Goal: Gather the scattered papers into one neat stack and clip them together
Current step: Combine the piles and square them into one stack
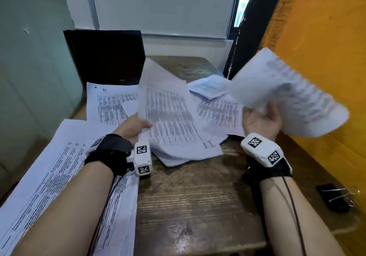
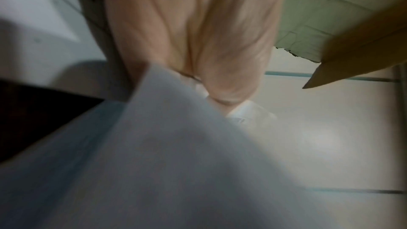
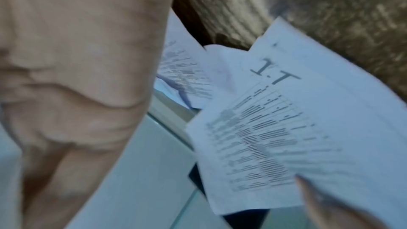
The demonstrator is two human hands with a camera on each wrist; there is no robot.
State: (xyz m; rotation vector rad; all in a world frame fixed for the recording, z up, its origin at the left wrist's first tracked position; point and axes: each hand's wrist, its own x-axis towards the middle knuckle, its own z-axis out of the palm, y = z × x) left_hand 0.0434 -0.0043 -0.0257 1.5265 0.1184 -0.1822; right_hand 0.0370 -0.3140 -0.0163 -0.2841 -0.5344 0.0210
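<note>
Beyond your hands stands a dark, worn wooden counter (image 1: 190,196) with pale scuffs in its grain. Behind it a white-framed window (image 1: 162,6) with a frosted pane lets in soft daylight. A pale green wall (image 1: 29,67) runs along your left side. To your right rises an orange cardboard panel (image 1: 320,47), and a dark curtain (image 1: 249,37) hangs between it and the window.

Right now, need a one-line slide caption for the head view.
Left hand grips a loose sheaf of papers while right hand lifts another sheet; binder clip waits on the wooden table.
</note>
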